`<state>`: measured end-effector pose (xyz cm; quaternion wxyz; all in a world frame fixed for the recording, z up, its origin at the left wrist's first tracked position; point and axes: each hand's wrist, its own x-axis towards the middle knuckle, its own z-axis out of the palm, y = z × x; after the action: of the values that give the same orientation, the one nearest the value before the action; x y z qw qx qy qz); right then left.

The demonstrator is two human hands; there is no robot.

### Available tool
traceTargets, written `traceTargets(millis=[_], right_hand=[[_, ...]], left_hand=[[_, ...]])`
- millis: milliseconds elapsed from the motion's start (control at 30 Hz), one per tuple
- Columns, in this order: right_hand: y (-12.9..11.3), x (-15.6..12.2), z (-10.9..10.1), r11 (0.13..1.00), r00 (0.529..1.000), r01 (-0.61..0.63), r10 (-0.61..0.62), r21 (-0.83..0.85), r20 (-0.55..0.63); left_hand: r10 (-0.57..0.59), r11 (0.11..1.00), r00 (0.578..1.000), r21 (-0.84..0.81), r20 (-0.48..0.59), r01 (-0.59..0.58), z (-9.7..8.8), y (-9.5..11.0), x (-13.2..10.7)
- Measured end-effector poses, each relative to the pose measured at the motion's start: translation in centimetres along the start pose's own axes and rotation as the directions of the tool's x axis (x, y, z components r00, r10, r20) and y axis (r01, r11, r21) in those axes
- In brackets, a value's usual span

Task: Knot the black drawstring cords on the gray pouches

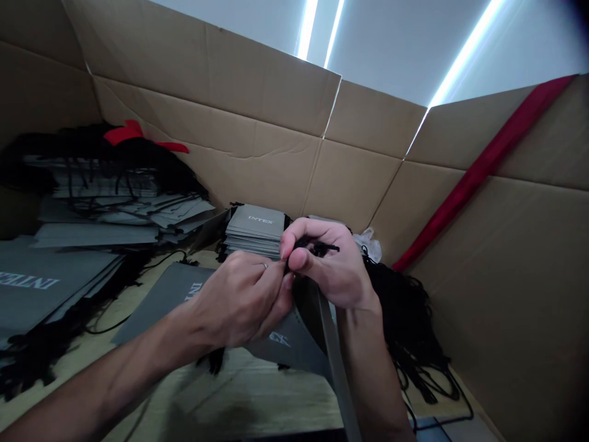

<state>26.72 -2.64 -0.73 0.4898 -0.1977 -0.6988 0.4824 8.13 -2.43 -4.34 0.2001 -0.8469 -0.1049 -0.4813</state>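
My left hand point(243, 294), with a ring on one finger, is closed, its fingertips pinched against those of my right hand. Curled round a black cord point(327, 247) is my right hand point(334, 264); the short end of the cord sticks out between its thumb and fingers. Below both hands hangs a grey bag point(294, 347) with partly hidden white lettering, its curved edge bent open. The exact spot where the fingertips meet the cord and bag is hidden. Behind my left wrist lies another grey bag point(161, 294) printed INTEX.
Stacked grey INTEX bags point(255, 224) stand behind my hands. More bags point(55, 279) with black cords pile up at left, with a red strip point(126, 132) on top. A heap of black cords point(405, 325) lies at right. Cardboard walls point(257, 123) enclose the wooden table point(257, 393).
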Motion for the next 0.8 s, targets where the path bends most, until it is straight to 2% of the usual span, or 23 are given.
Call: traceTargets(millis=[100,167,267,367,500,567,667,733,800], right_hand=[[-0.4,-0.1,0.3,0.990,0.997,0.029,-0.038,-0.135,-0.067],[-0.5,-0.4,0.1,0.976,0.985,0.065,-0.096,-0.208,-0.144],[-0.3,-0.8,-0.6,0.975,0.947,0.115,-0.165,-0.190,-0.275],[-0.2,-1.0,-1.5,0.976,0.930,0.113,-0.170,-0.188,-0.326],[-0.9,-1.4,-2.0,0.912,0.926,0.013,-0.167,-0.411,-0.340],[-1.3,-1.8,-1.9,0.871,0.938,-0.038,-0.138,-0.490,-0.318],[-1.3,-2.1,-1.3,0.842,0.964,-0.037,-0.112,-0.538,-0.241],[-0.7,-2.0,-0.8,0.854,0.976,-0.010,-0.106,-0.520,-0.192],[0.1,-1.8,-0.2,0.891,0.984,0.035,-0.110,-0.452,-0.142]], left_hand=[[-0.094,0.989,0.990,-0.101,0.103,0.105,-0.9,-0.1,0.3],[-0.195,0.957,0.955,-0.170,0.224,0.236,-1.6,-0.4,0.5],[-0.323,0.903,0.882,-0.168,0.344,0.396,-2.4,-1.0,0.8],[-0.360,0.893,0.872,-0.149,0.331,0.425,-2.6,-1.3,0.9],[-0.346,0.909,0.901,-0.146,0.262,0.391,-2.7,-1.3,1.0],[-0.353,0.913,0.907,-0.126,0.232,0.388,-2.7,-1.3,1.1],[-0.401,0.897,0.902,-0.129,0.162,0.422,-2.7,-1.4,1.1],[-0.493,0.836,0.862,-0.211,0.119,0.507,-2.7,-1.3,1.1],[-0.609,0.720,0.785,-0.336,0.114,0.607,-2.7,-1.2,1.2]])
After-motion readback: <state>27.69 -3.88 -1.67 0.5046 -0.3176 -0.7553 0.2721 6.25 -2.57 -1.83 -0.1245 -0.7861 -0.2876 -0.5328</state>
